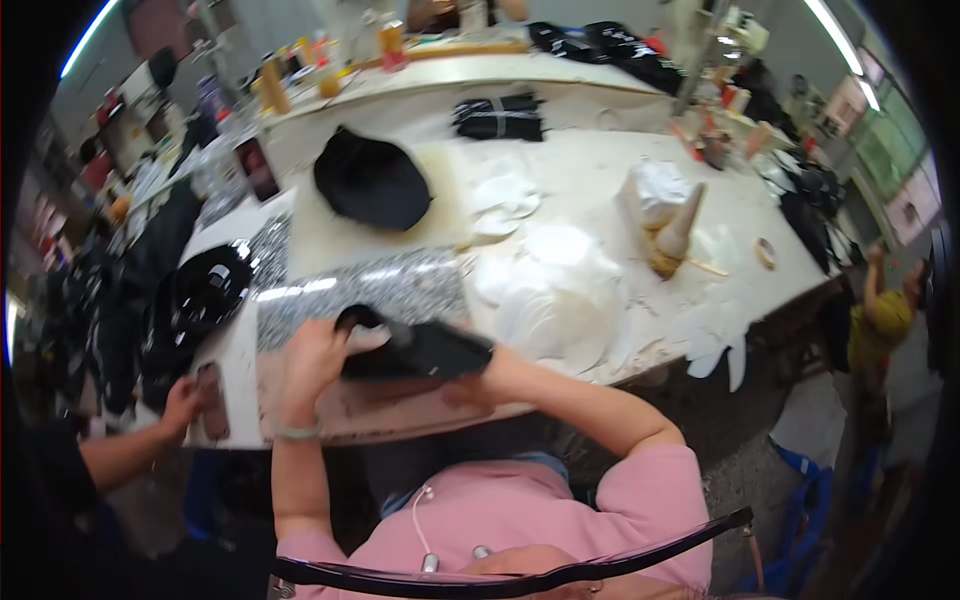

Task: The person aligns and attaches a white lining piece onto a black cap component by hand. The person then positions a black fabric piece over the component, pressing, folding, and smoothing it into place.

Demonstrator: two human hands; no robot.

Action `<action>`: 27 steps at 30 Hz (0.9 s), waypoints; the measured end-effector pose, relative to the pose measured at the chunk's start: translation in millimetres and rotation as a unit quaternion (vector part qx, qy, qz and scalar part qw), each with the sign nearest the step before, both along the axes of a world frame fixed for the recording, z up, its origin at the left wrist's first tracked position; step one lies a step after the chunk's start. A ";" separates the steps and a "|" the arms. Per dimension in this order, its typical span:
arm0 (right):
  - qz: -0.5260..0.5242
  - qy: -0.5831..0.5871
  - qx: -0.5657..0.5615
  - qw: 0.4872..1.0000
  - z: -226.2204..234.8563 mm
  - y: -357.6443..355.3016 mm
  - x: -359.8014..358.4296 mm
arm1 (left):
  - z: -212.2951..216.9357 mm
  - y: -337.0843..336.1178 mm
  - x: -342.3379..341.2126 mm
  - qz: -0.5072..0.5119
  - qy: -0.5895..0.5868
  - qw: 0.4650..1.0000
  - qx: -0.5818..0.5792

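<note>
White worktable (592, 165), pale discs (555, 295) beside speckled slab (400, 282); left hand (315, 358) tight on black piece (432, 352), grip of right hand (484, 384) unclear.

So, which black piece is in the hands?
The black piece between the left hand and right hand; the piece on the cream mat and the glossy one at left lie untouched.

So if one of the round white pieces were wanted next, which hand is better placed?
Probably the right. The right hand is at the right end of the black piece, nearer the white pieces; the left hand holds its left end, farther away.
</note>
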State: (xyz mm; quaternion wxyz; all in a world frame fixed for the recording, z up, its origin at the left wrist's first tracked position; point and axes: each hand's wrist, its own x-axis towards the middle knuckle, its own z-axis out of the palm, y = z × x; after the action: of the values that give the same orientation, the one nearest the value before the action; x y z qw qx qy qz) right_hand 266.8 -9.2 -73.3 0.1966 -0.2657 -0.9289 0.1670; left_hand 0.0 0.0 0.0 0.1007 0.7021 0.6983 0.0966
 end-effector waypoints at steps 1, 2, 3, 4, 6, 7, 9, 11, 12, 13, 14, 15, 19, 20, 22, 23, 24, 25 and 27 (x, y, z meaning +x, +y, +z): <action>-0.034 0.005 -0.057 0.998 -3.1 1.6 -10.1 | -9.3 -2.4 -6.4 -0.014 -0.029 0.998 0.051; -0.049 0.022 -0.021 0.998 5.5 1.3 -16.6 | -6.6 -2.8 -1.5 0.005 -0.106 0.994 0.027; -0.059 0.045 0.013 0.997 8.8 1.6 -25.3 | 11.0 7.4 21.0 0.031 -0.189 0.981 0.013; -0.081 0.059 0.052 0.994 19.7 -0.8 -29.9 | 13.1 9.5 26.3 0.047 -0.238 0.970 0.019; -0.095 0.058 0.187 0.976 49.6 0.7 -42.8 | 1.6 21.2 36.8 -0.001 -0.257 0.966 0.027; -0.079 0.046 0.209 0.974 54.3 9.5 -43.7 | -0.6 26.8 42.4 -0.038 -0.271 0.961 0.035; -0.044 -0.025 0.231 0.972 60.4 34.6 -37.2 | 0.3 36.8 46.9 -0.024 -0.334 0.942 -0.025; -0.038 0.025 0.131 0.990 82.3 66.1 -15.4 | -6.0 39.1 40.5 -0.020 -0.556 0.829 -0.059; -0.054 0.062 0.144 0.986 95.6 88.6 0.8 | -14.6 39.8 34.3 -0.041 -0.616 0.785 -0.052; -0.060 0.101 0.156 0.981 110.9 114.0 15.7 | -18.3 38.8 30.8 -0.042 -0.645 0.762 -0.038; -0.090 0.138 0.155 0.974 127.1 138.4 33.9 | -34.5 43.1 28.4 -0.051 -0.632 0.773 -0.039; -0.103 0.171 0.115 0.973 147.4 164.0 54.8 | -46.0 45.5 22.9 -0.058 -0.616 0.785 -0.041; -0.099 0.503 -0.116 0.851 157.8 269.7 139.1 | -38.7 38.2 43.2 -0.080 -0.595 0.798 -0.053; -0.012 0.616 -0.171 0.769 132.1 295.4 168.2 | -41.9 38.4 47.4 -0.065 -0.599 0.797 -0.039; 0.003 0.745 -0.232 0.625 83.8 329.6 188.5 | -45.7 39.2 48.1 -0.108 -0.578 0.802 -0.101; 0.002 0.780 -0.287 0.556 43.5 348.2 222.0 | -43.0 41.1 52.6 -0.100 -0.582 0.802 -0.091; -0.104 0.833 -0.327 0.434 33.8 344.4 181.2 | -42.4 37.0 46.8 -0.075 -0.565 0.814 -0.112; -0.146 0.853 -0.326 0.381 13.8 343.1 175.3 | -40.6 33.7 47.1 -0.065 -0.549 0.821 -0.141; -0.255 0.848 -0.357 0.297 -36.0 348.0 222.6 | -40.2 37.5 58.7 -0.065 -0.550 0.822 -0.133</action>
State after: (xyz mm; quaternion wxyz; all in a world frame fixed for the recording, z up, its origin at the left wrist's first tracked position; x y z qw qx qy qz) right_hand 489.4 338.9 -109.2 0.7939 -0.2442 0.0187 0.5565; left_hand 58.7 37.5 -40.2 0.5662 0.5561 0.4860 0.3660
